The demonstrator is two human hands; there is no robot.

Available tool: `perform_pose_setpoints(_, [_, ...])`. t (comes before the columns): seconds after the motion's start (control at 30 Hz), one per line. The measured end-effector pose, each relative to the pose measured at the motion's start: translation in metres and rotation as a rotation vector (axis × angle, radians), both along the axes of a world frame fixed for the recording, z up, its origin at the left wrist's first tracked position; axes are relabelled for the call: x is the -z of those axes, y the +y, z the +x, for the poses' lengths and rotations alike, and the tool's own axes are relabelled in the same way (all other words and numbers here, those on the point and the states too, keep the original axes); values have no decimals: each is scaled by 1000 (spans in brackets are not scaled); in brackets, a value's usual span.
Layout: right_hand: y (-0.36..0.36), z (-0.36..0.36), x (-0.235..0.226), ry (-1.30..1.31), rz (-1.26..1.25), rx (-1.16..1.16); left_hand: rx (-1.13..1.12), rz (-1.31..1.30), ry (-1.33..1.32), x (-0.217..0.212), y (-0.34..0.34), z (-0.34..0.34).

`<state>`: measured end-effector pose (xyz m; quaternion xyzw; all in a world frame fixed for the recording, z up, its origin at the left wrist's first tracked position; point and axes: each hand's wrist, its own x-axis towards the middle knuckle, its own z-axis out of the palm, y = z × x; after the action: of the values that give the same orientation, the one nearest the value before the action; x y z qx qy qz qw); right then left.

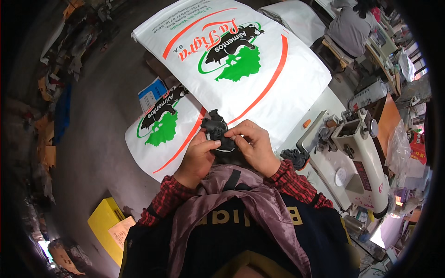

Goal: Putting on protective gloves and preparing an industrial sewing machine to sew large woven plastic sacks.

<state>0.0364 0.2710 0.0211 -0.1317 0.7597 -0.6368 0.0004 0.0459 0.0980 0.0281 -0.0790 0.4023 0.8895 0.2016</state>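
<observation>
**A black piece (216, 129) held in two hands**

Nearest, above the mauve cloth (227, 181) on the wearer's front, the piece lies between the hands, over the lower edge of a large white sack (266, 90). The left hand (195, 157) grasps it from the side, thumb on top; the right hand (254, 143) pinches its right edge between thumb and forefinger. Its long axis runs roughly away from the body, the far end leaning slightly left; the lobed end points away, and the rounded end, bordered by a pale line, faces the wearer. Handling appears to be midway: the piece is in hand and gripped on both sides, but neither hand has let go. How much remains cannot be judged, since the fingers cover part of it.

To the left lies a second sack (162, 134); to the right, a dark bundle (295, 157) beside a sewing machine (371, 167). Farthest, at upper right, a co-worker (353, 31) sits facing away.
</observation>
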Motion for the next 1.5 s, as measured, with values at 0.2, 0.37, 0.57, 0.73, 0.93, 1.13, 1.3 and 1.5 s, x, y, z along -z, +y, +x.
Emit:
perform_pose_setpoints(0.2, [2,-5,-15,6,-29,-12,28,18,28,-1,-1,-7])
perform_pose_setpoints(0.37, [7,-8,-20,137,178,-67,-72,-245,213,1,5,-1])
perform_pose_setpoints(0.57, [6,-7,-5,-114,102,20,-100,-585,425,36,7,-2])
perform_pose_setpoints(0.73, [-15,-20,2,-289,53,-133,-63,-697,432,20,-16,4])
perform_pose_setpoints(0.93, [-62,-34,5,-225,20,-109,-219,-756,335,28,-48,-9])
perform_pose_setpoints(1.13, [-120,-30,-41,234,167,-227,-372,-388,135,43,-89,-13])
perform_pose_setpoints(1.3, [-143,-40,-49,-43,-25,-251,-344,-279,38,29,-121,-15])
perform_pose_setpoints(1.5, [-149,-49,-12,-458,-168,-293,-250,-121,58,21,-140,-16])
